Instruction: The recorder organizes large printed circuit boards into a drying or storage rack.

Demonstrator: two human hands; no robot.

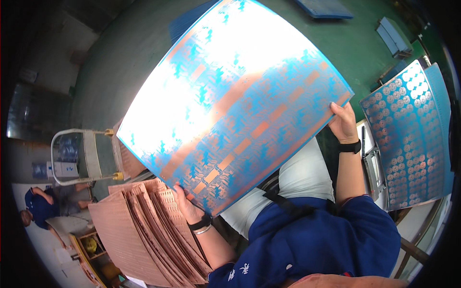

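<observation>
A large copper-clad circuit board panel (259,129) with a blue pattern spans the middle of the head view, tilted and glaring white over its upper left half. My left hand (186,205) grips its lower left edge, thumb on the patterned face. At the right corner my right hand (343,124) holds the edge the same way, its thumb on top and its other fingers mostly hidden behind the panel. Beside my left forearm leans a stack of copper-coloured panels (139,230). To the right of my right arm stands another blue panel (408,144) with rows of round copper shapes.
A hand trolley (89,156) with a pale frame stands on the left. Further left is another person (43,204) in a dark blue shirt, near a yellow-edged cabinet (86,259). Blue stacked sheets (326,8) and a blue-grey box (394,38) rest on the green floor (122,57).
</observation>
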